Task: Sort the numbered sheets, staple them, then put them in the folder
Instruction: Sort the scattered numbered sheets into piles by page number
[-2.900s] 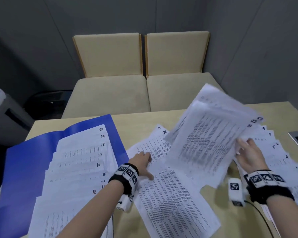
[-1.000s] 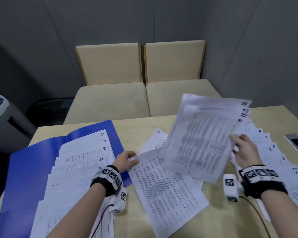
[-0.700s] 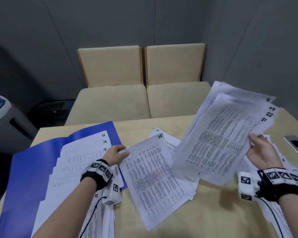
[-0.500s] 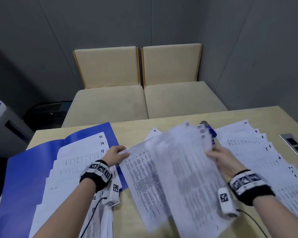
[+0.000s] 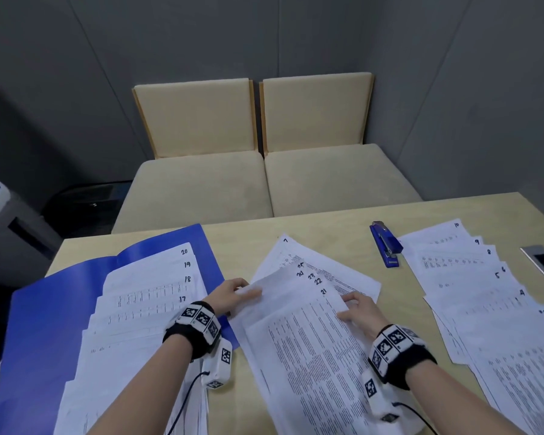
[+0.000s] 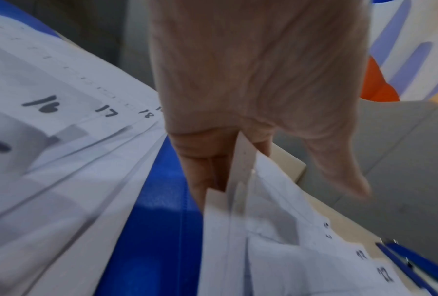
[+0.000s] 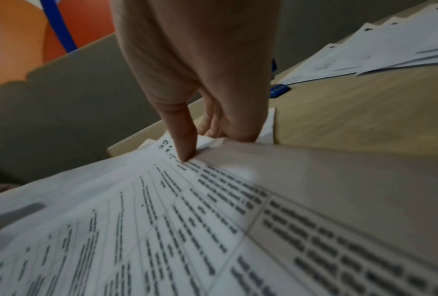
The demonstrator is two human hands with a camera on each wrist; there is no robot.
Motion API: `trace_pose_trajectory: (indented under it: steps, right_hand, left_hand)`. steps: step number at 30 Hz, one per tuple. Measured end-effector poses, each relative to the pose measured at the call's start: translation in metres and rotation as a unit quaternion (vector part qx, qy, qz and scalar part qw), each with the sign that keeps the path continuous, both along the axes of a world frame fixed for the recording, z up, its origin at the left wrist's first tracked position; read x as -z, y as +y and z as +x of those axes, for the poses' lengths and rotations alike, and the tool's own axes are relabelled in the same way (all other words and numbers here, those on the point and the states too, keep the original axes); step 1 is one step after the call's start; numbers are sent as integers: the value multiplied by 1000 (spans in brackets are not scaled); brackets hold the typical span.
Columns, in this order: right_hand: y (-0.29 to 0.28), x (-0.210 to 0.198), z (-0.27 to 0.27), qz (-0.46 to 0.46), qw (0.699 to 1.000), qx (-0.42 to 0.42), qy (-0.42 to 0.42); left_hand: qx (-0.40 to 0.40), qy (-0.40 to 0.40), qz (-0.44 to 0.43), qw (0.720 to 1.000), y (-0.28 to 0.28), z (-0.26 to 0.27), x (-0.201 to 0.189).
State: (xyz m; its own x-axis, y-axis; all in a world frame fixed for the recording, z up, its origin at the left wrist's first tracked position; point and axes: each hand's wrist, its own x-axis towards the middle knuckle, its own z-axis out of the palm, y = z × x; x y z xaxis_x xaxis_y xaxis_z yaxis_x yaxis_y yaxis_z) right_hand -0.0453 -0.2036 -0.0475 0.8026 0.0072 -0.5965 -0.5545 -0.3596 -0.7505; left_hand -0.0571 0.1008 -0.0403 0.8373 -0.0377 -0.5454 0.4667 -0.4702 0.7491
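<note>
You have the middle stack (image 5: 299,324), the fan of sheets numbered 21 to 25, lying on the table (image 5: 327,227) between your two hands. Your left hand (image 5: 230,296) pinches its upper left corner, and in the left wrist view the paper edge goes between the thumb and the fingers. Your right hand (image 5: 357,312) holds the right edge near the number 21, with the index finger (image 7: 185,138) pressing from above and the other fingers curled at the edge. To do this step well, I think you should push both edges inward and tap the stack so the corners with numbers meet, keeping 21 on top. Do not lift it high, because loose sheets slide easily. One single sheet marked 7 (image 5: 291,249) lies under the stack and belongs with the right pile (image 5: 471,287), where the sheets go up to 10; take care it does not get caught in your stack. The open blue folder (image 5: 54,296) on the left carries the fan of sheets up to 20 (image 5: 145,293), just beside your left wrist. The blue stapler (image 5: 386,244) stands apart behind your right hand, within reach. Two beige chairs (image 5: 255,146) are behind the table.
</note>
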Motion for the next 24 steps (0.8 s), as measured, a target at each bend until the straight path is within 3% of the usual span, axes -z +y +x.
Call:
trace_pose_trajectory:
  steps: [4,6,8,11,16,18,21,24]
  right_hand:
    - [11,12,2,-89,994,-59,-29]
    - [13,13,11,-162,981,-68,-87]
    - [6,13,28,-294,945,-58,-128]
    - [-9,10,46,-424,897,-102,-78]
    - [-14,10,57,-419,898,-131,1]
    - [-15,7,58,-388,912,-131,-1]
    - [-24,-3,50,-292,949,-83,-81]
    - [-44,-30,27,-229,948,63,-210]
  left_hand:
    - [119,34,121,985,-3,0,6]
    - [125,18,155,980,-5,0,11]
    - [121,10,165,979,-6,0,15]
    - [125,8,174,977,-3,-1,19]
    - [115,11,174,978,2,1,22]
    - [119,6,189,975,2,2,21]
    - [121,-4,235,964,3,4,18]
    - [95,-4,287,953,1,11,11]
